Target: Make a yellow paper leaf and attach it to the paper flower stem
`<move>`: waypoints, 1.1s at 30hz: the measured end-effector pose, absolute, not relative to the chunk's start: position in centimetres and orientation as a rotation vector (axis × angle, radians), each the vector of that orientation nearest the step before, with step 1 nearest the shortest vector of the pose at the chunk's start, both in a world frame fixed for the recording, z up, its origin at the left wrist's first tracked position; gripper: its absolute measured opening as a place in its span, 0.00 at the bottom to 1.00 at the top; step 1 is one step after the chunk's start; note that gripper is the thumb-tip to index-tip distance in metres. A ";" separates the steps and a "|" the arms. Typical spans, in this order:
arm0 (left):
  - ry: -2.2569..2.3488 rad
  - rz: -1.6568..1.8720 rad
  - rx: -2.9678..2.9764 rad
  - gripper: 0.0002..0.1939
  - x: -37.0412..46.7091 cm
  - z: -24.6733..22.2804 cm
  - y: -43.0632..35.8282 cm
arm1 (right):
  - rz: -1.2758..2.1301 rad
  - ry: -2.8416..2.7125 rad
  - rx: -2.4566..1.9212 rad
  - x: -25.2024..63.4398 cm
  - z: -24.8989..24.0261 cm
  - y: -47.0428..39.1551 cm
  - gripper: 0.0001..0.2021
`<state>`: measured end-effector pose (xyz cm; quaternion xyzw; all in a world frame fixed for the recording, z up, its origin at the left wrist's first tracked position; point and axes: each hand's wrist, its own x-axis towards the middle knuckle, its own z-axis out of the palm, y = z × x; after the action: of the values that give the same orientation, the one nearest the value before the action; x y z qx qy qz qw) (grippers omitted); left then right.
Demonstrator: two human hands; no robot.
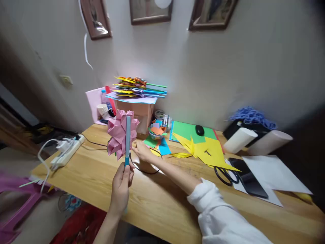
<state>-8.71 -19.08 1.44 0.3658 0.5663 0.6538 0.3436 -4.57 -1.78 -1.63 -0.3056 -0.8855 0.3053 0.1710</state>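
Observation:
A pink folded-paper shape [118,132] with many points stands upright at the centre left, a grey-blue strip [128,137] running down its front. My left hand [122,184] is closed round the blue lower end of that strip. Behind and to the right of the pink shape, my right hand [142,150] reaches over the table, its fingertips partly hidden by the shape's edge. Whether those fingers hold anything I cannot make out. Near my right hand a thin black cable [149,173] curves over the wood.
On the wooden table [157,200], a power strip [67,152] lies left and a bowl of paper scraps [156,132] stands behind. Yellow paper [213,152], black-handled scissors [223,176], a phone [247,178] and white rolls [240,139] lie right. A paper stack [132,88] tops a box.

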 end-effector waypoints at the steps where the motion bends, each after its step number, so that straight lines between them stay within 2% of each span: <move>1: 1.460 1.688 0.972 0.15 -8.4 1.5 -18.5 | 0.876 -2.502 -0.976 -1.9 -1.4 -0.7 0.12; 4: 1.415 1.661 1.018 0.14 -7.4 1.5 -16.4 | 0.927 -2.447 -1.333 8.2 -0.6 3.0 0.14; 8: 1.320 1.640 1.092 0.13 -4.7 1.6 -12.6 | 0.792 -2.196 -1.842 19.9 -0.5 6.1 0.18; 11: 1.245 1.637 1.106 0.13 -2.1 1.6 -9.7 | 0.805 -2.075 -2.027 22.4 -1.8 6.5 0.19; 15: 1.212 1.714 1.115 0.13 0.5 0.6 -7.6 | 0.920 -1.983 -2.106 20.2 -4.0 6.2 0.13; 19: 1.221 1.724 1.099 0.13 0.9 -1.1 -7.3 | 1.063 -1.889 -2.016 19.1 -4.5 6.1 0.13; 25: 1.261 1.755 0.961 0.15 -0.2 -2.7 -7.4 | 1.279 -1.705 -1.599 19.8 -2.4 6.0 0.08; 30: 1.243 1.761 0.928 0.15 -0.6 -3.3 -7.1 | 1.432 -1.576 -1.293 19.5 -1.1 5.7 0.18; 33: 1.215 1.758 0.892 0.15 -0.6 -3.3 -7.2 | 1.498 -1.543 -1.188 19.5 -0.7 5.6 0.20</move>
<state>-0.61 -7.17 -3.34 0.3530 0.4807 0.6953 0.4011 19.46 5.56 -0.65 -0.4555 -0.5915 0.5744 0.3358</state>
